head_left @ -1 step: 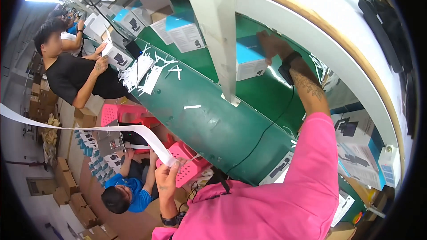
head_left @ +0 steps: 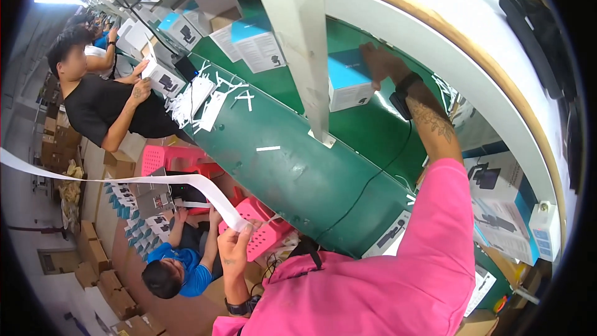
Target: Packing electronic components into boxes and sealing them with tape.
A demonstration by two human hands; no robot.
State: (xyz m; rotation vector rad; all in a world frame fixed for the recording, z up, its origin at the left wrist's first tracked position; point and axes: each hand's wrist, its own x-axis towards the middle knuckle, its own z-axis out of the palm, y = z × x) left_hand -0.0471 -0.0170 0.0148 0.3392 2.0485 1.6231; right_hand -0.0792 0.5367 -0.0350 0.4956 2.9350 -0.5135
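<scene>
My left hand is closed in a pinch on the end of a long white strip. The strip runs from there to the left edge of the view, twisted edge-on partway along. At the far side of the green bench, my right hand grips the right end of a blue-and-white carton. Its thumb lies along the near side and its fingers over the top. The carton stands on the green surface just right of a white post, which hides a little of its left edge.
The white post rises from the green bench. A black cable crosses it. White paper scraps lie piled at left. More cartons stand behind. One person holds a box; another sits below near pink stools.
</scene>
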